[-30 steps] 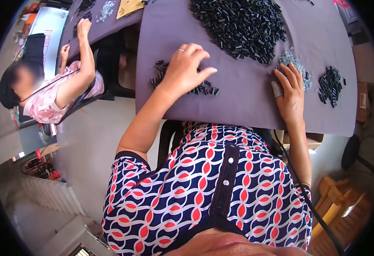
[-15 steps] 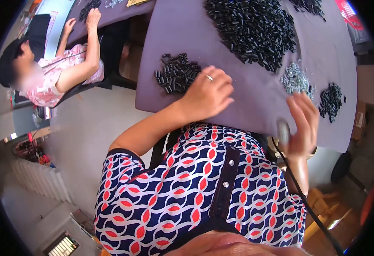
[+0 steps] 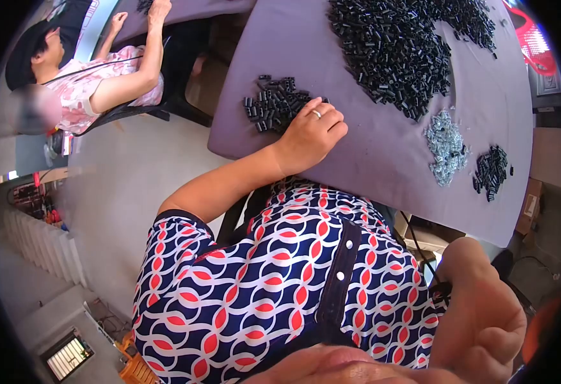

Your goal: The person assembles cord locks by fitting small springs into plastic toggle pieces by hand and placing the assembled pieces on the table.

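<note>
My left hand [image 3: 312, 134], with a ring on one finger, rests at the right edge of a small pile of short black tubes [image 3: 274, 105] on the cloth-covered table. Its fingers are curled together, and whatever lies under them is hidden. My right hand [image 3: 485, 323] is raised off the table, close beside my chin at the lower right. Those fingers are bent inward, and I cannot make out anything in them. A dark cable [image 3: 416, 240] runs near the right forearm.
A large heap of black tubes [image 3: 389, 51] covers the table's far part. Small clear pieces [image 3: 447, 150] and another small black pile [image 3: 490, 173] lie at the right on the purple-grey cloth [image 3: 370, 160]. A seated person [image 3: 114, 80] works at another table on the left.
My right hand has gone from above the clear pieces down and back toward my chin. My left hand stays by the small pile, its fingers more curled. The view has shifted slightly.
</note>
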{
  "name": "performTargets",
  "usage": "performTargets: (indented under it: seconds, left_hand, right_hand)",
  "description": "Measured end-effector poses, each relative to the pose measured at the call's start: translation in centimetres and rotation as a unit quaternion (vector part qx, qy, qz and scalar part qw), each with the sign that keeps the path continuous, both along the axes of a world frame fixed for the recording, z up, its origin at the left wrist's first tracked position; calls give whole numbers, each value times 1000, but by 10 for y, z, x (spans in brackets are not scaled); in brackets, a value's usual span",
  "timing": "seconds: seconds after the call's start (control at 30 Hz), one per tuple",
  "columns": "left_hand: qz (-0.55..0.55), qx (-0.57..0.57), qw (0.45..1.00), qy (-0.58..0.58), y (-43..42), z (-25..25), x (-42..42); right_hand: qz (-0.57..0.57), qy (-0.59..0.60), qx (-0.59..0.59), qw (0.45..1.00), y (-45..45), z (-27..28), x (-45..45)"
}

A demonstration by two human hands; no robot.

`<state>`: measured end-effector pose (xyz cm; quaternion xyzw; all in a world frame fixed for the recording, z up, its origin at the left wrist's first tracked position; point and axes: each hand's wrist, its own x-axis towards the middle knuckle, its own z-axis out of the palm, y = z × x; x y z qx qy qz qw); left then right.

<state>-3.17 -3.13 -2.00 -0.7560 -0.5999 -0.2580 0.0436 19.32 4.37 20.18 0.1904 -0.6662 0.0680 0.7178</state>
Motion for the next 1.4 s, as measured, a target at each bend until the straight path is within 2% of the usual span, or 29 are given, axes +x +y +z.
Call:
performTargets:
  seconds: [0.03, 0.13, 0.27, 0.43, 0.67, 0.73, 0.87, 0.93, 0.97, 1.0, 1.03, 1.07, 1.13, 1.17, 1.2, 1.23, 1.27, 1.3, 1.33, 1.37, 1.4]
  left_hand:
    - [1, -2, 1000, -2, 0, -1, 1]
    - [10, -2, 1000, 4, 2, -1, -2]
    - [41, -9, 999, 19, 3, 2, -9]
    - [68, -13, 997, 27, 3, 1, -12]
    - [80, -20, 996, 33, 4, 0, -13]
    - [78, -20, 996, 37, 5, -1, -12]
    - [93, -22, 995, 41, 5, 0, -11]
    - [97, -22, 994, 46, 5, 2, -10]
    - [90, -20, 995, 32, 5, 3, -9]
    - [83, -18, 996, 19, 4, 5, -8]
    - [60, -7, 998, -9, 2, 13, -3]
    - [35, 4, 999, -37, -2, 27, 4]
    - [-34, 8, 991, -129, -5, 62, 13]
    - [-73, 16, 982, -172, -4, 80, 15]
    - [-111, 36, 974, -194, -5, 103, 11]
    - [-125, 50, 968, -213, -7, 132, 7]
    - [-140, 65, 960, -232, -11, 157, 3]
    - [-156, 97, 928, -325, -18, 175, 3]
    - [-211, 188, 883, -375, -11, 184, 6]
    - [39, 62, 996, -55, -33, 216, 31]
    - [279, -71, 917, 276, -48, 255, 58]
  right_hand:
    - [0, 56, 46, 997, 2, 3, -5]
    - [54, 59, 45, 996, 2, 3, -12]
    - [4, 67, 39, 997, -3, 1, -12]
    - [14, -43, -3, 999, -9, 0, 1]
    - [32, -48, -35, 998, -11, 0, 3]
    - [-9, -167, -121, 978, -22, 2, 17]
    - [7, -246, -202, 948, -32, 15, 32]
    - [80, -362, -320, 872, -34, 26, 38]
    - [78, -360, -320, 873, -29, 8, 46]
    - [51, -235, -169, 956, -18, -26, 59]
    - [20, -99, -10, 995, -7, -45, 61]
    - [11, -63, 14, 998, 2, -39, 26]
    - [-49, -233, -88, 967, -13, -46, 44]
    - [-122, -367, -197, 901, -34, -32, 43]
    - [-95, -470, -190, 857, -28, -34, 61]
    - [-99, -472, -191, 855, -22, -52, 57]
    - [-39, -400, -225, 888, -11, -85, 45]
    - [20, -323, -256, 911, 2, -104, 38]
    - [-101, -462, -151, 868, 19, -97, 46]
    - [-122, -418, -183, 882, 19, -106, 31]
    - [-145, -422, -195, 873, 24, -120, 31]
